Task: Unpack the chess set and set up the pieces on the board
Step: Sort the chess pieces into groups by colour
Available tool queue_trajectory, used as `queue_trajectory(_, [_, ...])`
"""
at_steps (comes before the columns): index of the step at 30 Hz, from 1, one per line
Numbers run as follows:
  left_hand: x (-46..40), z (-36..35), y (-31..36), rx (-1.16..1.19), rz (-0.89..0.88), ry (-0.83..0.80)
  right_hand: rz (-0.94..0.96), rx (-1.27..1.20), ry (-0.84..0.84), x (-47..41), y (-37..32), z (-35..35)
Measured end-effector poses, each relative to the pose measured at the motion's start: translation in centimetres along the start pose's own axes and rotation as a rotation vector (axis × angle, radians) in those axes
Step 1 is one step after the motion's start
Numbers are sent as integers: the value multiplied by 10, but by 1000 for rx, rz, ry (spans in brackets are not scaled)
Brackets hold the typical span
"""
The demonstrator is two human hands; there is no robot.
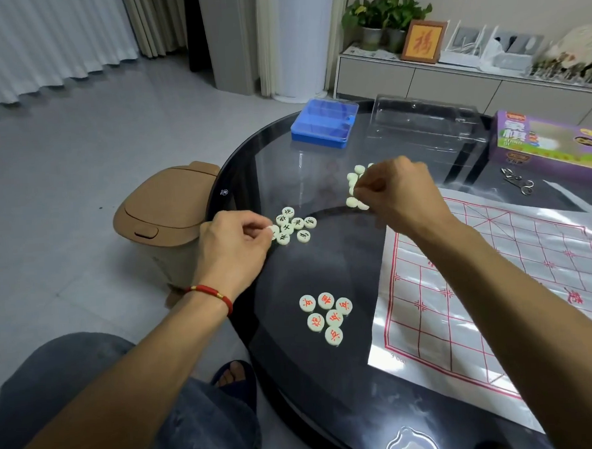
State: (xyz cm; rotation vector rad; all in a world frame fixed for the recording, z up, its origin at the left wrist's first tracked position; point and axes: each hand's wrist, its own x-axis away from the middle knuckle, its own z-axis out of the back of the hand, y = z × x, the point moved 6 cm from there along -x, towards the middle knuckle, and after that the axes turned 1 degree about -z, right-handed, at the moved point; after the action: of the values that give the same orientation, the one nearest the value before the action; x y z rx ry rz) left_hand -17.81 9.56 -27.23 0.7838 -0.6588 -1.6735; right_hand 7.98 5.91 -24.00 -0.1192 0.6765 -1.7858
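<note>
A paper chess board (pixel 497 299) with red lines lies on the right of the round dark glass table (pixel 324 264). Several white round pieces with black characters (pixel 293 228) lie at the table's left edge; my left hand (pixel 234 248) pinches one piece at that group's left side. Several pieces with red characters (pixel 327 317) lie near the front. A pile of face-down white pieces (pixel 354 187) sits further back; my right hand (pixel 399 191) is over it, its fingers pinching one of them.
A blue plastic case (pixel 323 123), a clear plastic tray (pixel 423 121) and a purple game box (pixel 551 142) stand at the table's far side. Scissors (pixel 518 180) lie near the box. A brown bin (pixel 164 217) stands on the floor left of the table.
</note>
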Motion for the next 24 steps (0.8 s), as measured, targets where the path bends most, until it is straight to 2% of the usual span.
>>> queue_trajectory(4, [-3,2,-3,-181,-3,-21,122,297,-29,-9,2,-25])
queue_trajectory(7, [-4,0,1,-226,-20,-21,179,482,-28,-11,0,-39])
queue_trajectory(17, [-11,-6,3,-221,-24,-28,202,412,-88,7,-24,-38])
queue_trajectory(19, [-12,-7,4,-234,-40,-37,170,290,-110,12,-25,-35])
queue_trajectory(24, [-9,-5,11,-161,-117,35,-145,-410,-334,31,-27,-23])
